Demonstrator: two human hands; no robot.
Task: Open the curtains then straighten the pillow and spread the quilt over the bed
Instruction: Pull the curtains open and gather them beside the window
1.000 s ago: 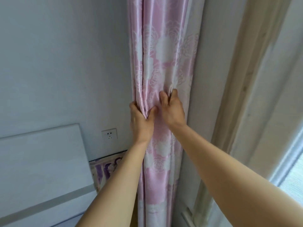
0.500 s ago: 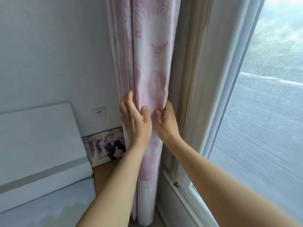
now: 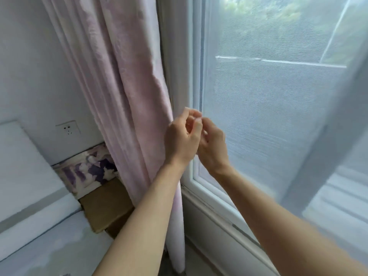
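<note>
Pink floral-patterned fabric curtain [image 3: 123, 92] hangs bunched in folds at the left edge of the white-framed window [image 3: 191, 76], between the wall and the mesh screen. I see my left hand [image 3: 182, 142] just beside the curtain's right edge, fingers loosely curled, holding nothing; whether it touches the cloth, I cannot tell. My right hand [image 3: 214, 150] sits against the left one in front of the screen, fingers likewise loosely bent, empty. A white wall socket [image 3: 67, 129] sits left of the curtain, above a brown cardboard box [image 3: 105, 206].
</note>
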